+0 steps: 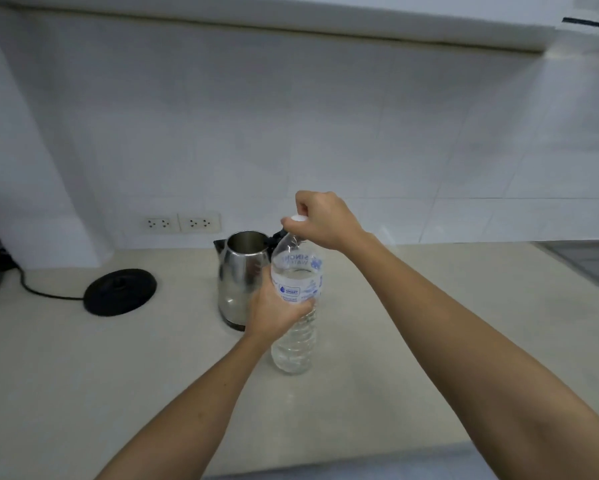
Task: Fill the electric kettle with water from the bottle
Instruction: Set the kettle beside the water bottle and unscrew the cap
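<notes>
Left hand [273, 311] grips bottle [296, 327], right hand [322, 220] pinches cap [298, 218]; kettle [237, 275] behind.

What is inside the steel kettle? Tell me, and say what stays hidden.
The kettle stands open, showing bare shiny inner wall near the rim. Its bottom is out of sight, so any water cannot be judged. The bottle and left hand cover its right side.

Head view, forward and down

From the person's head, close over the table [83, 375], facing the tiled wall [291, 133]; both forearms reach in from below.
</notes>
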